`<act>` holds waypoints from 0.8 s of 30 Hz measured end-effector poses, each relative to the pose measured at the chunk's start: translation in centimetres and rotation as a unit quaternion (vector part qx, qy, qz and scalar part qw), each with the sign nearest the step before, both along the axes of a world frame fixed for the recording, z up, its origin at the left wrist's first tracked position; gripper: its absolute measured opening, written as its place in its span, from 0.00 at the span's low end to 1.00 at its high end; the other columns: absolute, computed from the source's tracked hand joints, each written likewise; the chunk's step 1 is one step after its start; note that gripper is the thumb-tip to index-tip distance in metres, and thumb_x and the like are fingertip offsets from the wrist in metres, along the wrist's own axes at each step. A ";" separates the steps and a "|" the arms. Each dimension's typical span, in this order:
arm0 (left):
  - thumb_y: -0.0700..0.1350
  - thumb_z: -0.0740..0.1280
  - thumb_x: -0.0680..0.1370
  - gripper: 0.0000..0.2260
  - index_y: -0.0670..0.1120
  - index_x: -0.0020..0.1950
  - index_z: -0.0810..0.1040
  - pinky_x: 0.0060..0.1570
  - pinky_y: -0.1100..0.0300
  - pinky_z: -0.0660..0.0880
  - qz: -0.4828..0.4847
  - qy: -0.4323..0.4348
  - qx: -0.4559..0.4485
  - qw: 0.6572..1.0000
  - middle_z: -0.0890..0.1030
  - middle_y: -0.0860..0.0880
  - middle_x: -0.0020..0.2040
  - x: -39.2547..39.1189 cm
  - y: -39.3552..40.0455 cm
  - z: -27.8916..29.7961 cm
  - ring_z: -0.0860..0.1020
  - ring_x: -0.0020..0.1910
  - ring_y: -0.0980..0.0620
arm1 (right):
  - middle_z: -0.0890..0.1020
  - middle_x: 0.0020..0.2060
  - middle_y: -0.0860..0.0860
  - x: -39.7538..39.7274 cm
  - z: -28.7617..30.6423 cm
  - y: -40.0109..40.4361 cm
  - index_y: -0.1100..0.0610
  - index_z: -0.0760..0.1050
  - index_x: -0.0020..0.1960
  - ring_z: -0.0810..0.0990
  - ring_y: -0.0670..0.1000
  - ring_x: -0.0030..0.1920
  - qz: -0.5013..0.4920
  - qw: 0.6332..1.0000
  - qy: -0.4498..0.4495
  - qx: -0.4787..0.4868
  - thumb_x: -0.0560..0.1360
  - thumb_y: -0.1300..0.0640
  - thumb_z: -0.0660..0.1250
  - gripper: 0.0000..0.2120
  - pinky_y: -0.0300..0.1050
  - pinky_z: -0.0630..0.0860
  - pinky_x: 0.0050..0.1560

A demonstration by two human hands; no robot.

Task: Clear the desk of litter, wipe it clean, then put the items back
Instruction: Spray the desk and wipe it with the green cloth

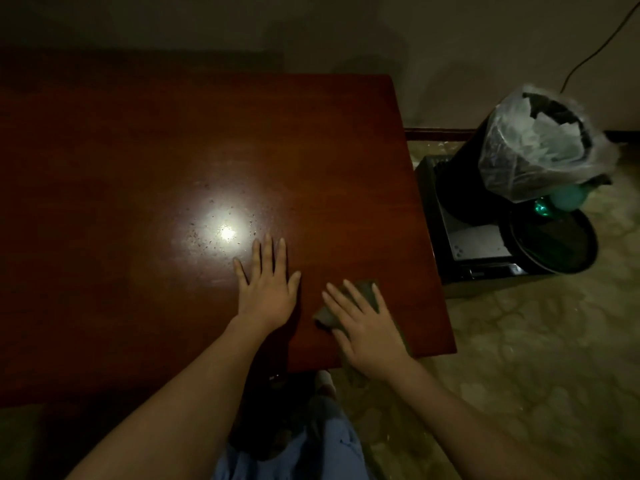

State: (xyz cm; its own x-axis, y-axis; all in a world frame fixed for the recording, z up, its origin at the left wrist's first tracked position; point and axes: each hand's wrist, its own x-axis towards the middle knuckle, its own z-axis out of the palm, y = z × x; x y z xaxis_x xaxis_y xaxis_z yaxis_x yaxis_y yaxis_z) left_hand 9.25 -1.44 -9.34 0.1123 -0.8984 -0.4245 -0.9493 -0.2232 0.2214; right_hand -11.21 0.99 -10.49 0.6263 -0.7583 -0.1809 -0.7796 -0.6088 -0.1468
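Observation:
A dark reddish wooden desk (138, 150) fills the left and middle of the view, with a bright light reflection and fine specks near its centre. My left hand (267, 285) lies flat on the desk top, fingers straight and spread. Just to its right, near the desk's front right corner, my right hand (363, 323) presses flat on a grey-green cloth (367, 291). The cloth shows past my fingertips and beside my thumb; the rest is hidden under the palm.
To the right of the desk stands a black bin lined with a clear plastic bag (540, 147), holding crumpled litter. It sits on a dark low box (474, 237) beside a black round lid or bowl (554, 244). A patterned floor (536, 375) lies to the right.

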 end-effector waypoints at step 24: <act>0.57 0.46 0.82 0.30 0.48 0.77 0.36 0.67 0.45 0.28 0.076 0.039 -0.034 0.996 0.31 0.48 0.75 -3.1 -4.5 1.8 0.27 0.70 0.52 | 0.60 0.75 0.47 -6.6 -0.3 -5.3 0.52 0.55 0.77 0.57 0.50 0.75 0.071 0.997 0.002 -0.022 0.79 0.45 0.53 0.29 0.61 0.53 0.70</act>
